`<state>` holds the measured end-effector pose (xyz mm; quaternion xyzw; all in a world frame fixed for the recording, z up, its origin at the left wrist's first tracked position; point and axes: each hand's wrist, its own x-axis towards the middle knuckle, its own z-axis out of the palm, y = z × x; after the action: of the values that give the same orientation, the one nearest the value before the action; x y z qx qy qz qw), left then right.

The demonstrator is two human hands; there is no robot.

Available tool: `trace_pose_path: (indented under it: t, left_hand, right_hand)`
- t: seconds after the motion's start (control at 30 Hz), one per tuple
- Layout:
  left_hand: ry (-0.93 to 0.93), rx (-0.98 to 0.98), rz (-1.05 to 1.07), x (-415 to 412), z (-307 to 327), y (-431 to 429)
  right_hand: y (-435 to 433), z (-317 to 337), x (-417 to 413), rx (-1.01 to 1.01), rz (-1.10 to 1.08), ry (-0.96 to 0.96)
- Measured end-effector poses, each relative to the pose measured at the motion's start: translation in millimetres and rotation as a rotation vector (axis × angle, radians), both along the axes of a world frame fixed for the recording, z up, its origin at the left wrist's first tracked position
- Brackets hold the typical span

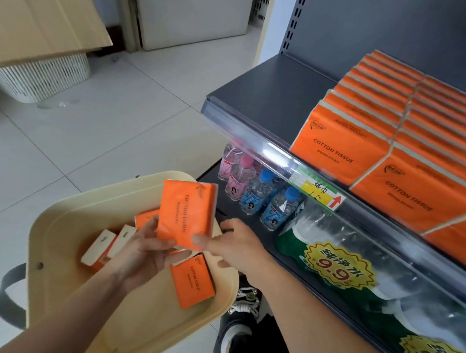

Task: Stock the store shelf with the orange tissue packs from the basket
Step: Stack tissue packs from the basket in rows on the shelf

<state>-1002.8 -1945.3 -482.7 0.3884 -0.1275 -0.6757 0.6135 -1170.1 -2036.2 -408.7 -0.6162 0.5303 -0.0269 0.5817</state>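
We see a person holding one orange tissue pack upright over the basket, near the front edge of the shelf. The left hand grips its lower left edge, with the fingers curled behind it. The right hand pinches the lower right corner, with the thumb lying on the printed front.

We think both hands hold the pack so that the person can turn it the right way before it goes to the shelf. The packs on the shelf stand in tight rows with the print facing forward, and the dark bare part on their left looks like the place for the next one.

More packs lie in the basket. Some lie flat and some stand on their side, so they were probably put in loosely. The hands and the held pack cover part of the basket, so we cannot count them. The right fingers behind the pack are hidden too.

On the lower shelf stand small water bottles and a wrapped pack of water, which is cut off at the right border. The writing on the price label is too small to read.
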Motion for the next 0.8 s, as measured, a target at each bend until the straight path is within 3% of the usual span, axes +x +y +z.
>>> trace_pose_path:
  t: [0.1,0.2,0.27,0.33,0.4,0.47,0.6,0.7,0.8]
  left_hand:
    - [0.04,0.01,-0.06,-19,3,-8]
    - [-0.152,0.082,-0.046,-21,-5,-17]
    - [-0.434,0.244,0.083,-9,-24,-25]
    - [-0.835,0.442,0.201,10,-52,-30]
    - [-1.283,0.562,0.144,31,-81,-35]
    - [-1.541,0.591,-0.024,49,-102,-41]
    - [-1.745,0.693,-0.397,67,-123,-54]
    - [-1.761,0.665,-0.566,67,-128,-57]
    - [-1.731,0.687,-0.447,55,-135,-49]
  right_hand:
    - [0,1,1,-0.059,-0.069,-0.119]
    - [-9,6,-1,-0.308,-0.096,-0.046]
    - [-15,9,-2,-0.429,-0.041,0.015]
    - [-19,10,-3,-0.447,-0.016,0.02]
    - [-22,8,-3,-0.473,0.027,0.055]
    - [-26,4,-3,-0.5,0.08,0.104]
    - [-29,-2,-2,-0.544,0.166,0.189]
    - [-33,-6,-3,-0.532,0.21,0.24]
    - [-38,-6,-4,-0.493,0.236,0.274]
